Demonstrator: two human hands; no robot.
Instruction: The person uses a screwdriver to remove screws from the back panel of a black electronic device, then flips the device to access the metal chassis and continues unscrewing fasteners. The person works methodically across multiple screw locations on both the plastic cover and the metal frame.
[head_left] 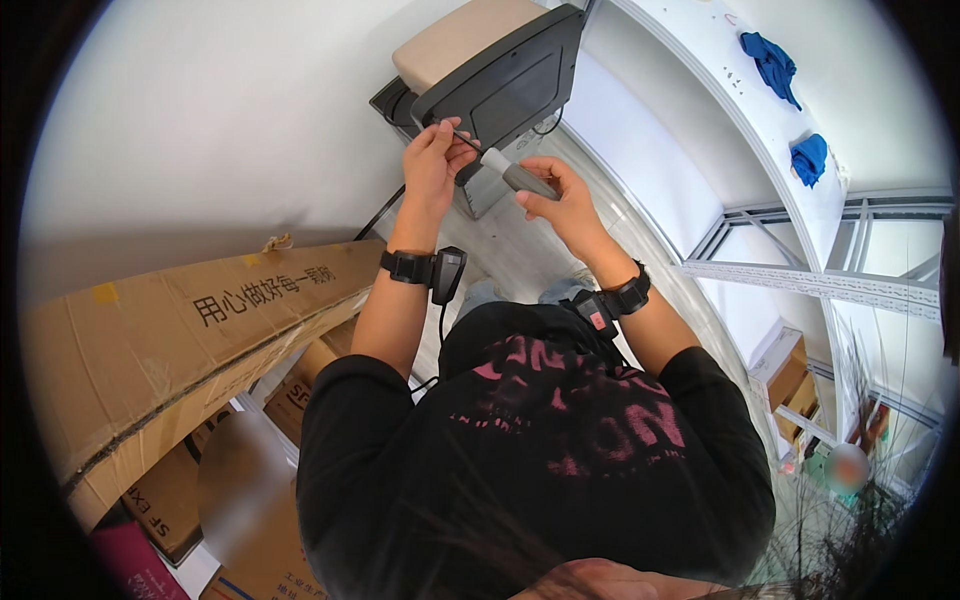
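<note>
My right hand (563,200) is closed around the grey handle of a screwdriver (515,173). Its thin dark shaft points up and left toward my left hand (437,160). The fingers of that hand are pinched together by the shaft's tip, at the lower left corner of a dark panel. What lies between them is too small to make out. The dark plastic panel (510,85) backs a beige cushion (465,38), like part of a seat. A black cable loops from the panel's lower edge.
A long cardboard box (200,340) stands on my left, with more cartons (165,495) below it. To the right is a white shelf unit (700,120) with blue cloths (808,160) on it. Pale floor (490,245) shows beneath my hands. Black devices (448,275) are strapped to my wrists.
</note>
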